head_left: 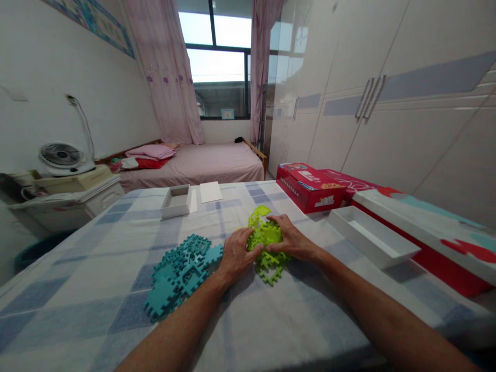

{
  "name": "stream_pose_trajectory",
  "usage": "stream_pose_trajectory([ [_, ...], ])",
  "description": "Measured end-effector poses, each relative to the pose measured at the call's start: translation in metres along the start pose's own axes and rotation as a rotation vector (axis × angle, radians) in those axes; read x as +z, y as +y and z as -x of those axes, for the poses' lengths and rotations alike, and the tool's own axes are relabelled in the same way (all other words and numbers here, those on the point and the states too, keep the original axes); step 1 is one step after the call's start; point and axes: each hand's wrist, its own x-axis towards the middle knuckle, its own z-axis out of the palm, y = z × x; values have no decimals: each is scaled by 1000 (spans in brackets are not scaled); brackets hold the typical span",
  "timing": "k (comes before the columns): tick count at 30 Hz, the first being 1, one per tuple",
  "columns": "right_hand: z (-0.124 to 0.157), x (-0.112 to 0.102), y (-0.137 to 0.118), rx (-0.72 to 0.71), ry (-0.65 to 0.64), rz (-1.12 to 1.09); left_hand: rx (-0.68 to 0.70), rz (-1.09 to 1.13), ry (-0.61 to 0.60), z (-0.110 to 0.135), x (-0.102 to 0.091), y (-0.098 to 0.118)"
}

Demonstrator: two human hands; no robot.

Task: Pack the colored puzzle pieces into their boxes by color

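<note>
A pile of lime-green interlocking puzzle pieces with notched edges lies in front of me, between my two hands. From the left side my left hand grips some of these green pieces, thumb and fingers curled round them. My right hand holds the same cluster from the right, its thumb and fingers bent over the edge. How many pieces each hand has hold of is hidden. Just left of my left hand sits a heap of teal puzzle pieces of the same notched kind, overlapping one another.
A small grey-white open box and a white card lie at the back left. At the right stand a red box, a white open tray and a large red-and-white box. A checked cloth covers the table.
</note>
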Motion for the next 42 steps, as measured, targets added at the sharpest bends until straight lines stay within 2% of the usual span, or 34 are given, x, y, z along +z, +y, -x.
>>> stream_pose_trajectory([
  [5, -1, 6, -3, -65, 94, -71, -50, 122, 14, 0, -1, 2],
  [10, 0, 5, -7, -44, -11, -261, -61, 294, 4, 0, -4, 5],
  [16, -2, 4, -7, -77, 39, -287, 51, 354, 89, -1, -4, 6],
  [18, -2, 3, -6, -56, 57, -313, 59, 355, 127, -2, -1, 4],
  [21, -3, -5, -6, 43, 82, -428, -8, 360, 141, -4, 3, -2],
  [24, 0, -27, -4, 127, 202, -570, -39, 320, 126, -5, 7, -9],
  [27, 11, -64, 9, 179, 397, -593, -7, 274, 116, -5, 10, -13],
  [31, 41, -126, 47, 259, 611, -509, 13, 247, 122, -4, 14, -15],
  [34, 65, -163, 78, 404, 751, -317, 11, 230, 124, -4, 15, -16],
  [35, 71, -171, 85, 454, 757, -237, 9, 225, 121, -4, 16, -16],
  [37, 80, -178, 94, 528, 683, -130, 10, 218, 111, -5, 16, -16],
  [40, 83, -178, 95, 575, 480, -101, 13, 212, 99, -5, 15, -16],
  [42, 81, -175, 94, 572, 423, -25, 16, 207, 89, -5, 14, -16],
])
